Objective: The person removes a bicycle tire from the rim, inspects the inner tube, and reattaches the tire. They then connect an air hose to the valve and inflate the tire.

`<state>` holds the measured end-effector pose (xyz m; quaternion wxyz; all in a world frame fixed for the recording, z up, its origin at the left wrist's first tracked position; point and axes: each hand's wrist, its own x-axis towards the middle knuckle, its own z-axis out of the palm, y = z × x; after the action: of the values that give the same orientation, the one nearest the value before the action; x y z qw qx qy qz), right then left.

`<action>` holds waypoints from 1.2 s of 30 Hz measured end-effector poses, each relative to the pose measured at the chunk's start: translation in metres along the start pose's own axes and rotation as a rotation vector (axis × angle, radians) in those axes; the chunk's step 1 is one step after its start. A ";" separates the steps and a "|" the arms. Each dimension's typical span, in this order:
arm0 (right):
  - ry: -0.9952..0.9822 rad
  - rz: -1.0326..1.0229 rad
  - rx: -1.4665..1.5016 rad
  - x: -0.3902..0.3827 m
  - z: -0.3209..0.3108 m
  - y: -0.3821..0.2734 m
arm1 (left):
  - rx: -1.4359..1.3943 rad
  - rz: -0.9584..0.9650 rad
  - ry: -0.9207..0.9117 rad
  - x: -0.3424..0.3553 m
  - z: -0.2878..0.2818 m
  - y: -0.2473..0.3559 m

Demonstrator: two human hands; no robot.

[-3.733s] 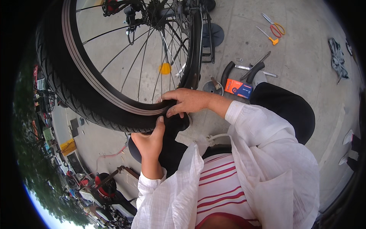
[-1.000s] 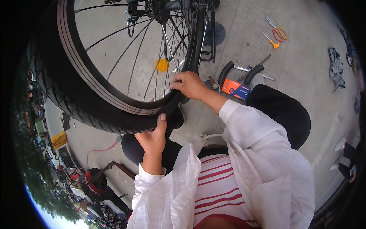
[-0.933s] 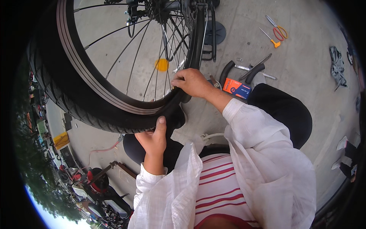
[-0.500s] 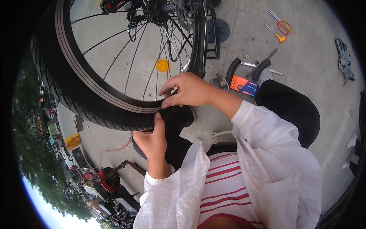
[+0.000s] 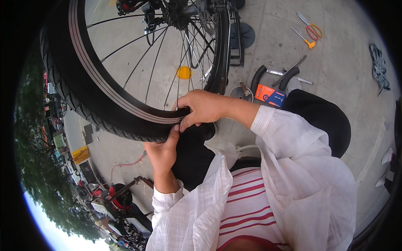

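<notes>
Head view: we see the bicycle wheel filling the space from nine to twelve o'clock of our hands, its black tyre point(image 5: 125, 124) curving down to meet them at its lowest stretch. Our left hand point(image 5: 161, 154) grips the tyre from below, thumb pressed up against the sidewall, its fingers mostly hidden behind the rubber. Our right hand point(image 5: 203, 108) comes in from four o'clock and pinches the inner edge of the wheel, fingers over the top and thumb underneath, that thumb just beside the left one.

Among the spokes, at twelve o'clock of our grip, we have a round orange reflector point(image 5: 184, 72). On the concrete floor point(image 5: 278, 21) at two o'clock lie an orange-and-blue box point(image 5: 270, 95) near our dark-clad knee point(image 5: 320, 115), then a silver rod point(image 5: 305, 80) beyond it, and farther out an orange-handled tool point(image 5: 309, 43) near scissors point(image 5: 310, 30) with red and yellow handles. A crumpled grey cloth point(image 5: 379, 69) lies well apart, between two and three. Toward eight runs a pinkish hose point(image 5: 125, 164); at seven we make out a motorbike point(image 5: 121, 205).
</notes>
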<state>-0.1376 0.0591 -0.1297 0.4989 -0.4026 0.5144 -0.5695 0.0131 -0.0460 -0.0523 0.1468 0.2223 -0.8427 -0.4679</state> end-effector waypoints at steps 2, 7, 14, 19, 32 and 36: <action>0.092 -0.061 -0.085 -0.003 0.008 0.003 | 0.001 0.034 -0.009 0.001 0.000 -0.008; 0.273 -0.200 -0.213 -0.005 0.021 0.014 | -0.068 -0.003 -0.016 0.002 -0.001 -0.010; 0.531 -0.322 -0.287 -0.002 0.044 0.024 | 0.002 0.095 -0.016 0.005 -0.003 -0.018; 0.168 -0.182 -0.059 -0.017 -0.002 0.011 | -0.006 0.044 0.050 0.000 0.003 -0.001; 0.187 -0.097 0.161 -0.018 -0.014 -0.005 | 0.047 -0.084 0.254 -0.015 0.018 0.024; -0.086 0.028 0.333 -0.008 -0.005 -0.016 | 0.116 -0.097 0.236 -0.006 0.016 0.047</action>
<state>-0.1432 0.0672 -0.1143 0.5881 -0.3314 0.3966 -0.6221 0.0003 -0.0094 -0.0202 0.2088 0.3244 -0.8335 -0.3956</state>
